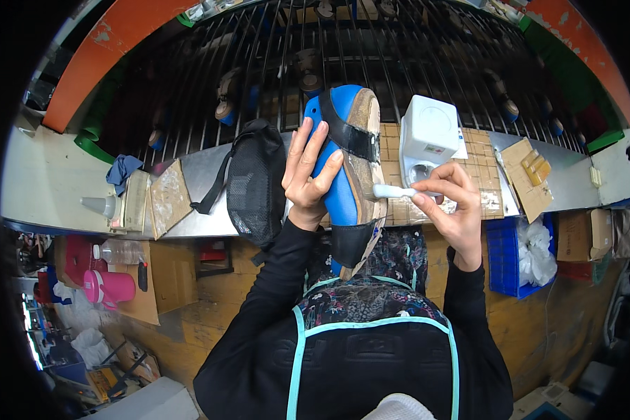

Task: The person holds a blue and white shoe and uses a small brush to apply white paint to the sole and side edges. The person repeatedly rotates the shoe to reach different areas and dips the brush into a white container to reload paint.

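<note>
My left hand (306, 175) grips a sandal (358, 136) built on a blue shoe last (339, 183), fingers spread over its side. The sandal has black straps and a tan sole that faces up and to the right, its toe end pointing away from me. A short white brush (393, 191) is pinched between the thumb and fingers of my right hand (457, 210). Its head is at the edge of the sole; whether it touches cannot be told. Just beyond my right hand stands a white container (430, 129) with a round opening at its base.
A black mesh bag (255, 185) lies left of the sandal. Cardboard (479, 171) covers part of the bench. Past it runs a rack of metal rollers (273, 84) carrying several lasts. A blue crate (504, 255) with plastic bags sits below right, a pink jug (110, 288) below left.
</note>
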`<state>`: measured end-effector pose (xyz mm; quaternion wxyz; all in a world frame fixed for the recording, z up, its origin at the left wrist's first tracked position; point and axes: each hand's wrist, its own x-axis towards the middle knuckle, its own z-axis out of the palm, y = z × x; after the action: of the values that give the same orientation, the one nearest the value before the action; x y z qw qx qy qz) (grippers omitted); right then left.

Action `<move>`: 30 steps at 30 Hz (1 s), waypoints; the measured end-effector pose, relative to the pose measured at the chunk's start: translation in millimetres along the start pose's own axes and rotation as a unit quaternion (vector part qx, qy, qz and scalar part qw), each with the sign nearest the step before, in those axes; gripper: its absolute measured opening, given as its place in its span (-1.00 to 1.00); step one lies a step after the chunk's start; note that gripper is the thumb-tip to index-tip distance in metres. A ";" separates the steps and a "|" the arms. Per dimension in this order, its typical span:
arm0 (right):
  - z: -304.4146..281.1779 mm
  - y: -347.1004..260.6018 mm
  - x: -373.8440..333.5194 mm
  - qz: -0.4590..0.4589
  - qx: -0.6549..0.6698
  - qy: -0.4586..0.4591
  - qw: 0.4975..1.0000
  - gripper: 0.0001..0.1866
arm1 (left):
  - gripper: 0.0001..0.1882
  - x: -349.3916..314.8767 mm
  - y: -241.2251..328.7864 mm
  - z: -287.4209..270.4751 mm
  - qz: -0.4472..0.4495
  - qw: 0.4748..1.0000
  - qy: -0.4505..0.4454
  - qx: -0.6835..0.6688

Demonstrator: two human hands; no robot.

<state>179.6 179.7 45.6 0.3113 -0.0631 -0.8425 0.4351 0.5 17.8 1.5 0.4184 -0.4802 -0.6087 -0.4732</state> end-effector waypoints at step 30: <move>30.0 -2.8 -32.4 0.165 0.233 0.047 0.957 -0.85 | -0.65 -4.3 -3.5 13.6 -0.033 0.993 0.094 0.065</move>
<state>188.5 144.9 19.7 0.2806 -0.1474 -0.6802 0.6610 -2.8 30.0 -6.0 0.4880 -0.3849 -0.6118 -0.4893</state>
